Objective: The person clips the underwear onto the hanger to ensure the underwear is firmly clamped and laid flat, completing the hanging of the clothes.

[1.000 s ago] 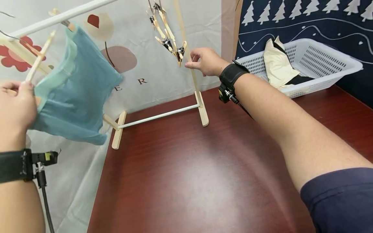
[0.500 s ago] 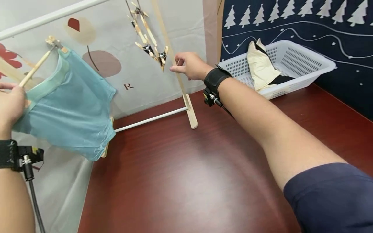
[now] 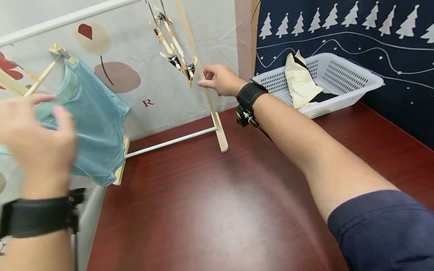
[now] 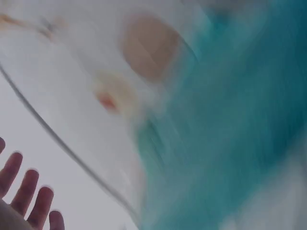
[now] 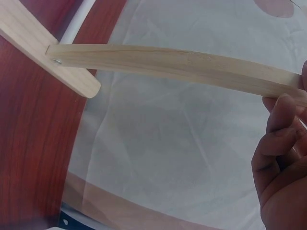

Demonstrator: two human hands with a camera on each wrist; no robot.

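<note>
A teal shirt (image 3: pixel 95 120) hangs on a wooden hanger (image 3: pixel 42 77) from the white top rod (image 3: pixel 68 18) of a small drying rack. My left hand (image 3: pixel 54 107) hovers just in front of the shirt, blurred, fingers spread and holding nothing; the left wrist view shows its straight fingers (image 4: pixel 26 194) beside blurred teal cloth (image 4: pixel 230 143). My right hand (image 3: pixel 207 79) grips the rack's right wooden upright (image 3: pixel 203 81); the right wrist view shows its fingers (image 5: pixel 283 129) curled round that upright (image 5: pixel 182 67). A bunch of wooden clothespins (image 3: pixel 176 56) hangs just left of the right hand.
A white plastic basket (image 3: pixel 352 81) at the back right holds a cream cloth (image 3: pixel 300 81) and something dark. The rack's feet (image 3: pixel 222 133) and lower white rod (image 3: pixel 169 142) stand at the back of the dark red table (image 3: pixel 220 207). Printed cloths hang behind.
My left hand has let go of the hanger and moved right and nearer, fingers spread. The shirt now hangs free. My right hand stays on the upright.
</note>
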